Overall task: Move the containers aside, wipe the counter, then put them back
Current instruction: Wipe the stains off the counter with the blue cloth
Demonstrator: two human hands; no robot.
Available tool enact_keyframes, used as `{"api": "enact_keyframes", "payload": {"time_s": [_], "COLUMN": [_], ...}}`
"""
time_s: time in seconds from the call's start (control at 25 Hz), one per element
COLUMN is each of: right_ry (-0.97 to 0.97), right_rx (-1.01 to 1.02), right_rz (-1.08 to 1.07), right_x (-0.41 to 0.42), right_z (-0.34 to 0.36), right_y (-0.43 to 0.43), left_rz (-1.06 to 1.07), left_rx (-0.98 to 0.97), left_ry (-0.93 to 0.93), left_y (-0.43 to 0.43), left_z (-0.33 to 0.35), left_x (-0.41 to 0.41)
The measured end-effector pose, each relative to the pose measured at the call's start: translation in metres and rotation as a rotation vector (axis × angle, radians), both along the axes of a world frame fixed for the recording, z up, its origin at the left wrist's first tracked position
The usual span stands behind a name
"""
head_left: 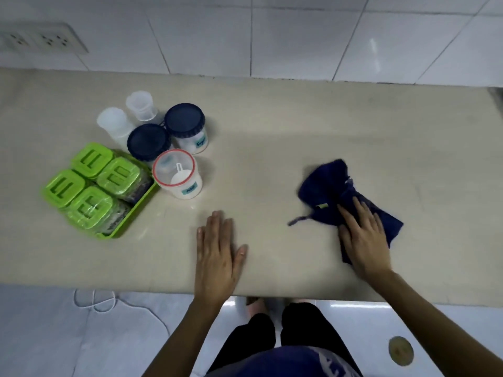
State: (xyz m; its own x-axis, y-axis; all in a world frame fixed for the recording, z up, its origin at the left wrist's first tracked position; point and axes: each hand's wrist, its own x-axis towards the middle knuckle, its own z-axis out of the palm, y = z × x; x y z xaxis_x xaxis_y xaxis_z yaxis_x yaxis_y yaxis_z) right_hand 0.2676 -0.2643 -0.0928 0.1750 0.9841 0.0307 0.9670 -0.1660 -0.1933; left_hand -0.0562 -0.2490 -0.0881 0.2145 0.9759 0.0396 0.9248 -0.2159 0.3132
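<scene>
A dark blue cloth (326,186) lies crumpled on the beige counter (272,126) at the right. My right hand (363,238) presses flat on its near end. My left hand (217,248) rests flat on the bare counter near the front edge, fingers together, holding nothing. The containers stand grouped at the left: a green tray (136,210) with several green-lidded boxes (89,208), two jars with dark blue lids (185,121) (148,141), a red-rimmed clear jar (174,170) holding a white scoop, and two frosted white cups (113,122) (140,103).
A white tiled wall (272,36) rises behind the counter, with a power socket strip (38,38) at the upper left. Below the front edge are the floor, a white cable (109,300), a round floor drain (400,350) and my legs.
</scene>
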Motion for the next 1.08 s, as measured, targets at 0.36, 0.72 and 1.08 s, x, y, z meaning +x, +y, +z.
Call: {"api": "enact_keyframes", "payload": {"time_s": [0.36, 0.72, 1.08], "right_ry": [0.044, -0.028, 0.02], "right_rx": [-0.043, -0.085, -0.065], "right_rz": [0.449, 0.413, -0.04], "right_x": [-0.087, 0.044, 0.225], "right_z": [-0.004, -0.002, 0.004], "right_y": [0.015, -0.033, -0.115], "left_rz": [-0.026, -0.18, -0.312], "left_rx": [0.002, -0.052, -0.013], "left_ry": [-0.104, 0.009, 0.077], "left_y": [-0.009, -0.02, -0.034], "left_z": [0.001, 0.008, 0.009], "left_x": [0.05, 0.109, 0.277]}}
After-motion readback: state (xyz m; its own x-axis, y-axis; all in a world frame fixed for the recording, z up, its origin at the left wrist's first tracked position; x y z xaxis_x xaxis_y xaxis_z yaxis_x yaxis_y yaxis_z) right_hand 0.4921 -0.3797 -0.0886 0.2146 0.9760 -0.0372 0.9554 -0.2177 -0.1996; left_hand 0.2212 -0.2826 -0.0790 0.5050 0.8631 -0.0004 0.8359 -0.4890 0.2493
